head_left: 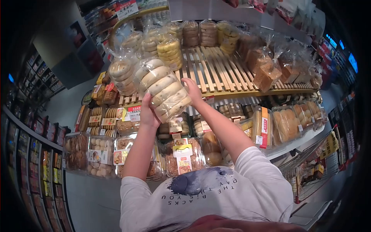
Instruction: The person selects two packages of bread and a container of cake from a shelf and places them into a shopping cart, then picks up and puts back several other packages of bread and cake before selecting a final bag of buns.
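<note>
A clear plastic bag of stacked pale bagels with dark specks (165, 89) is held tilted above the front edge of the wooden slatted shelf (210, 71). My left hand (148, 112) grips its lower left side, with the thumb up along the bag. On the bag's right side my right hand (192, 91) is closed against the plastic. Another bag of pale round breads (122, 76) stands just left of the held one. Behind it is a bag of yellow bagels (170, 53). The fingers under the held bag are mostly hidden.
Brown bagged loaves (267, 75) stand on the shelf's right side. Below runs a row of clear boxes of pastries (184, 156) and long rolls (286, 121). A shopping cart (309, 170) is at the lower right. Shelving with packets (44, 174) lines the left.
</note>
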`<state>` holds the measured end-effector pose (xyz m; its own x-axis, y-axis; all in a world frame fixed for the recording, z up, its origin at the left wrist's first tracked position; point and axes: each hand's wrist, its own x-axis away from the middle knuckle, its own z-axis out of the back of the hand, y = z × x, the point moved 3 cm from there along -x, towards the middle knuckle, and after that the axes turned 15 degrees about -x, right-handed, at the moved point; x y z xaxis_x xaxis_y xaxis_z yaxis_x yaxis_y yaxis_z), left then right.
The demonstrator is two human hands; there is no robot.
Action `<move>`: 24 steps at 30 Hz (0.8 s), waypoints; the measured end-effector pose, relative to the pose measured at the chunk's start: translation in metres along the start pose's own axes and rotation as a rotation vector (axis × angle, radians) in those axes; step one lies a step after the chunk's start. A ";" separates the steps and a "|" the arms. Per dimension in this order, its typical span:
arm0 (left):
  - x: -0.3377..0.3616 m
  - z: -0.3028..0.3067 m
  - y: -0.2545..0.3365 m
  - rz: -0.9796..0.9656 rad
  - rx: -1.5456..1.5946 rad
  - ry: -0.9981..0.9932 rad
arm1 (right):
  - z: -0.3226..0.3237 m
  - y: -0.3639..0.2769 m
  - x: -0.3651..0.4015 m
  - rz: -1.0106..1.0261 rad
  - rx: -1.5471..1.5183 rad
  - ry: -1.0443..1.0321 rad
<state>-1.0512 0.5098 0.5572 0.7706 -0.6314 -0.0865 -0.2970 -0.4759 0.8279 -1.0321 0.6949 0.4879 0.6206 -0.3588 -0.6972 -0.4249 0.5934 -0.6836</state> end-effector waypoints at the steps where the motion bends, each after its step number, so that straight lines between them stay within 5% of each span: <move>1: 0.014 -0.005 0.002 0.007 0.029 -0.026 | -0.003 -0.005 0.009 -0.278 -0.302 -0.075; 4: 0.040 -0.005 -0.011 0.012 0.125 -0.060 | 0.001 -0.077 0.037 -0.903 -1.531 -0.109; 8: 0.066 -0.010 -0.020 0.022 0.138 -0.106 | 0.017 -0.128 0.060 -0.878 -1.590 -0.370; 12: 0.080 -0.011 -0.022 0.151 0.010 -0.019 | 0.029 -0.142 0.072 -1.147 -1.568 -0.245; 17: 0.087 0.013 -0.006 0.068 -0.030 0.147 | 0.019 -0.156 0.079 -1.196 -1.495 -0.201; 24: 0.104 0.020 -0.001 0.164 0.039 0.099 | 0.010 -0.182 0.082 -1.037 -1.164 -0.433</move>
<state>-0.9817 0.4323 0.5362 0.7611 -0.6403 0.1041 -0.4433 -0.3962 0.8040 -0.8972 0.5647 0.5574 0.9878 0.1030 0.1170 0.1558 -0.6737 -0.7224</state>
